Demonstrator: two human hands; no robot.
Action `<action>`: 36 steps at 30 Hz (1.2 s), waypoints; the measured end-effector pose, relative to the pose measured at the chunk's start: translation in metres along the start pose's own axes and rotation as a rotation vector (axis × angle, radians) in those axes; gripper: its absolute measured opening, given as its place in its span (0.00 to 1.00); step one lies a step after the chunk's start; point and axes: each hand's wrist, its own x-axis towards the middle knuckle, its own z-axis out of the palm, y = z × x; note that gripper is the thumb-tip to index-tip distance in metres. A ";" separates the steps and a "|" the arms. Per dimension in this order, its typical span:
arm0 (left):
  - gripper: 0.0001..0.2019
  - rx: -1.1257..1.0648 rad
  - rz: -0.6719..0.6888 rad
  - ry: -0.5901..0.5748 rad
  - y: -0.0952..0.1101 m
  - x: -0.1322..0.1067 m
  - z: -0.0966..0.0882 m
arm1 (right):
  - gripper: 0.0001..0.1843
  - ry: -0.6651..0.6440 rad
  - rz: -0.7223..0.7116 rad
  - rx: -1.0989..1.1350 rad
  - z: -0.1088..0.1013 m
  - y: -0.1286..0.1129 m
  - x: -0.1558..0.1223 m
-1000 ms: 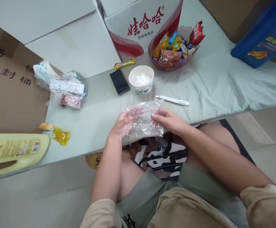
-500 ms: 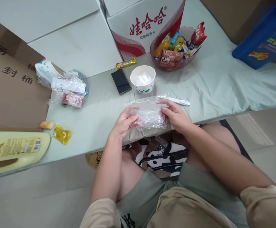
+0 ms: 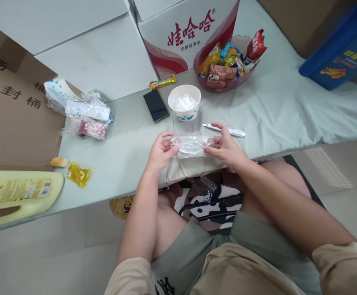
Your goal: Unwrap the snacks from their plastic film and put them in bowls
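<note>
Head view: pinching clear plastic (image 3: 192, 147) by its two ends with left hand (image 3: 160, 156) and right hand (image 3: 230, 152), right by the table (image 3: 129, 147)'s near edge, before the paper bowl (image 3: 178, 115). Hold both ends level, go light on tension, smooth creases evenly!

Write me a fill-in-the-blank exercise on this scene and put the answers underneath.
1. Of the left hand and the right hand, both gripping the clear plastic film, the ____ one is nearer the white tool.
2. In the picture, the phone lies to the ____ of the white bowl.
3. The jug at the picture's right edge is ____.

Missing words: right; left; blue.
</note>
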 end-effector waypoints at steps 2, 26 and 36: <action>0.26 -0.029 0.085 0.125 -0.001 0.002 -0.003 | 0.41 0.087 -0.055 0.017 -0.001 0.002 0.003; 0.29 -0.175 0.062 0.037 0.001 0.008 0.072 | 0.18 0.028 -0.220 -0.057 0.007 -0.010 0.018; 0.13 0.458 0.556 0.767 0.033 0.034 0.037 | 0.14 -0.035 -0.187 -0.094 0.003 -0.021 0.017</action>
